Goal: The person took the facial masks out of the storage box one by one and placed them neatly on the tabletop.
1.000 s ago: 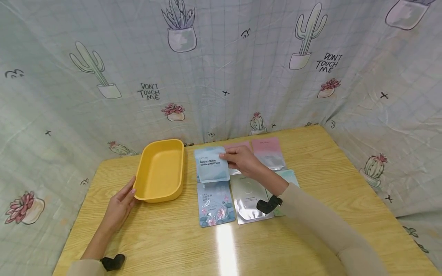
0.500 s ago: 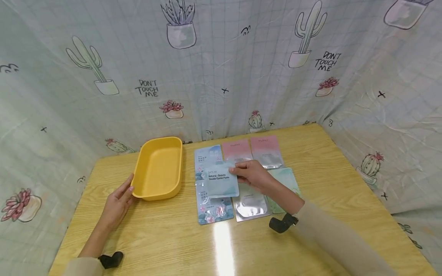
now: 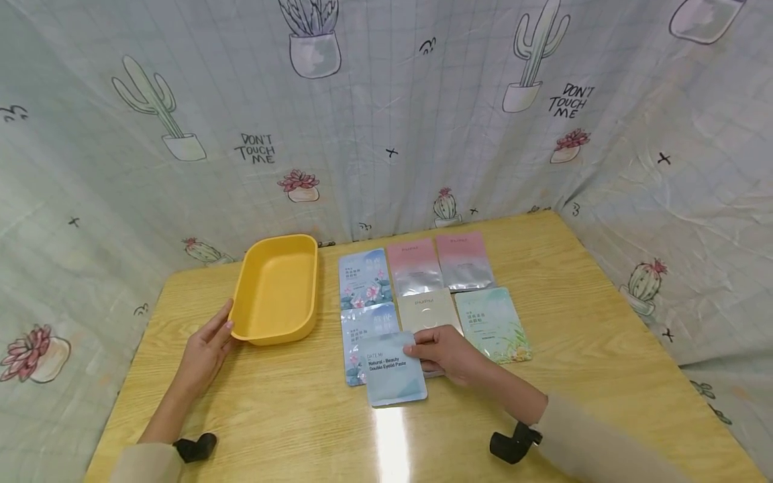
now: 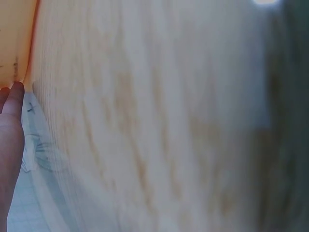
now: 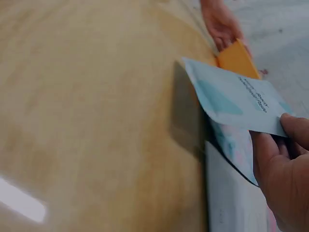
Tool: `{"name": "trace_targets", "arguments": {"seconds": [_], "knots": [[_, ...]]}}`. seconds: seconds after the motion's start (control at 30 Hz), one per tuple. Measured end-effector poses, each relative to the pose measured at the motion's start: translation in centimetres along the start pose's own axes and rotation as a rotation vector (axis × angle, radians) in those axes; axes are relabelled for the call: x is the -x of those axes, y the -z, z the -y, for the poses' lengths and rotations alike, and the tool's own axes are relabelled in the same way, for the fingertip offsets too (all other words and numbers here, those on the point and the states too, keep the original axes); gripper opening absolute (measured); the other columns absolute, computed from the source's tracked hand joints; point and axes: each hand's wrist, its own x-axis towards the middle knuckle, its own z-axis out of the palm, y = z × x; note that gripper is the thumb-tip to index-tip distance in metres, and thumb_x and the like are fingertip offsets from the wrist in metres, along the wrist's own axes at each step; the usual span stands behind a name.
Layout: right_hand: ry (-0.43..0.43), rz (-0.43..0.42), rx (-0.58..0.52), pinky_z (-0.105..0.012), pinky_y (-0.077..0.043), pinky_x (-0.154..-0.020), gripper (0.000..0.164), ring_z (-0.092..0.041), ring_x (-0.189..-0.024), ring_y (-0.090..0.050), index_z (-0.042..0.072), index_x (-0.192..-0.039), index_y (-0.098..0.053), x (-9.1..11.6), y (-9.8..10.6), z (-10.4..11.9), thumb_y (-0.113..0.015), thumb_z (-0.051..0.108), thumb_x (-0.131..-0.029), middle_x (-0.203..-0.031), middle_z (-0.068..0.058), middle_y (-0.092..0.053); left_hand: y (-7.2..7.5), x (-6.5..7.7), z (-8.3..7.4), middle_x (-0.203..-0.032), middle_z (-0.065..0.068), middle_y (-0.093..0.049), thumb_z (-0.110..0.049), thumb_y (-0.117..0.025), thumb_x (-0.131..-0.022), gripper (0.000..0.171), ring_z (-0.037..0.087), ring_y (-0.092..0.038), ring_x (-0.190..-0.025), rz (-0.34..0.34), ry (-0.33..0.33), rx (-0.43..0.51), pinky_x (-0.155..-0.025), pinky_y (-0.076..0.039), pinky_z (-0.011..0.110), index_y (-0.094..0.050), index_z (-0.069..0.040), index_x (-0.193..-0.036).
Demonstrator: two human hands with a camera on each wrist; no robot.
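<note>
In the head view my right hand [image 3: 449, 355] pinches a pale blue sachet [image 3: 395, 382] by its right edge, thumb on top. Its print reads "Natural Beauty Double Eyelid Paste". In the right wrist view the sachet [image 5: 236, 96] is tilted above the table, casting a shadow. It overlaps the lower blue floral packet [image 3: 374, 320] and the silver-gold packet [image 3: 425, 308], whose lower part is hidden. My left hand [image 3: 205, 352] rests with extended fingers against the near left corner of a yellow tray [image 3: 274, 333]; in the left wrist view its fingertips touch the tray wall [image 4: 17, 43].
Behind lie another blue floral packet [image 3: 364, 278] and two pink packets [image 3: 413, 261]. A green packet [image 3: 492, 325] lies at the right. The wooden table [image 3: 586, 322] meets a cactus-print cloth [image 3: 362, 121] at the back and sides.
My right hand has brought the pale blue sachet from over the back floral packet toward the table's front, uncovering that packet and the pink ones. My left hand has stayed at the tray.
</note>
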Motion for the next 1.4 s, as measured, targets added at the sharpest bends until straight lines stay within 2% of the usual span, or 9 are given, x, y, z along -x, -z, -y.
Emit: {"name": "trace_targets", "arguments": {"seconds": [0.1, 0.23, 0.4, 0.53, 0.67, 0.9, 1.1, 1.27, 1.4], "knots": [[0.135, -0.060, 0.356, -0.019, -0.055, -0.068, 0.013, -0.002, -0.071, -0.059, 0.001, -0.087, -0.074, 0.6, -0.9, -1.1, -0.075, 0.012, -0.093, -0.079, -0.001, -0.071, 0.0, 0.0, 0.0, -0.171, 0.004, -0.006, -0.013, -0.046, -0.110, 0.061, -0.010, -0.050, -0.127, -0.005, 0.008, 0.003, -0.101, -0.048, 0.017, -0.016, -0.010, -0.163], [0.308, -0.155, 0.738, -0.017, -0.036, -0.056, 0.027, 0.000, -0.059, -0.037, 0.015, -0.067, -0.064, 1.4, -1.8, -1.8, -0.082, 0.017, -0.087, -0.062, 0.013, -0.050, -0.1, 0.0, 0.0, -0.171, 0.004, -0.006, -0.015, -0.047, -0.110, 0.061, -0.012, -0.050, -0.126, -0.011, 0.014, 0.000, -0.101, -0.048, 0.017, -0.017, -0.011, -0.163], [0.281, -0.093, 0.752, -0.015, -0.028, -0.051, 0.043, 0.001, -0.050, -0.035, 0.014, -0.057, -0.050, 1.8, -2.5, -2.0, -0.085, 0.014, -0.084, -0.052, 0.014, -0.039, -0.1, 0.0, 0.1, -0.171, 0.002, -0.008, -0.015, -0.047, -0.110, 0.060, -0.012, -0.051, -0.125, -0.014, 0.011, 0.010, -0.101, -0.048, 0.017, -0.019, -0.013, -0.163], [0.222, -0.057, 0.784, -0.014, -0.035, -0.048, 0.050, -0.001, -0.044, -0.050, 0.018, -0.054, -0.046, 1.8, -3.0, -2.2, -0.086, 0.013, -0.082, -0.046, 0.014, -0.041, -0.1, -0.1, 0.1, -0.171, 0.002, -0.008, -0.015, -0.046, -0.110, 0.061, -0.012, -0.050, -0.126, -0.010, 0.005, 0.001, -0.102, -0.048, 0.017, -0.018, -0.012, -0.163], [0.215, -0.074, 0.840, -0.016, -0.037, -0.047, 0.058, -0.001, -0.041, -0.051, 0.020, -0.052, -0.037, 1.7, -3.5, -2.5, -0.087, 0.014, -0.081, -0.043, 0.015, -0.034, -0.1, -0.2, 0.1, -0.171, 0.003, -0.006, -0.017, -0.046, -0.110, 0.061, -0.013, -0.049, -0.126, -0.005, 0.006, -0.019, -0.102, -0.047, 0.016, -0.016, -0.011, -0.163], [0.245, -0.134, 0.913, -0.016, -0.035, -0.047, 0.056, 0.003, -0.041, -0.044, 0.020, -0.050, -0.041, 1.2, -3.9, -2.5, -0.089, 0.017, -0.078, -0.044, 0.017, -0.033, 0.0, 0.0, 0.0, -0.171, 0.003, -0.007, -0.016, -0.046, -0.110, 0.062, -0.010, -0.047, -0.130, -0.004, 0.002, -0.004, -0.103, -0.047, 0.018, -0.015, -0.010, -0.163], [0.248, -0.148, 1.014, -0.018, -0.029, -0.049, 0.042, -0.003, -0.051, -0.031, 0.016, -0.063, -0.051, 1.2, -4.1, -2.3, -0.091, 0.021, -0.076, -0.052, 0.013, -0.035, 0.0, 0.1, 0.1, -0.171, 0.004, -0.006, -0.015, -0.045, -0.110, 0.062, -0.008, -0.046, -0.132, -0.003, -0.011, -0.009, -0.103, -0.046, 0.018, -0.014, -0.008, -0.163], [0.301, -0.144, 1.141, -0.019, -0.034, -0.049, 0.036, -0.003, -0.052, -0.036, 0.015, -0.069, -0.058, 1.2, -4.3, -2.2, -0.091, 0.026, -0.076, -0.055, 0.012, -0.041, 0.1, -0.1, 0.1, -0.171, 0.006, -0.004, -0.015, -0.045, -0.110, 0.062, -0.009, -0.046, -0.131, 0.004, -0.012, -0.017, -0.103, -0.046, 0.017, -0.013, -0.007, -0.163], [0.314, -0.128, 1.150, -0.018, -0.035, -0.049, 0.034, -0.003, -0.053, -0.037, 0.014, -0.072, -0.060, 1.1, -4.3, -2.3, -0.091, 0.027, -0.076, -0.055, 0.012, -0.042, 0.1, -0.1, 0.1, -0.171, 0.006, -0.004, -0.015, -0.044, -0.110, 0.061, -0.011, -0.047, -0.129, 0.003, -0.008, -0.010, -0.103, -0.047, 0.017, -0.014, -0.008, -0.163]]}}
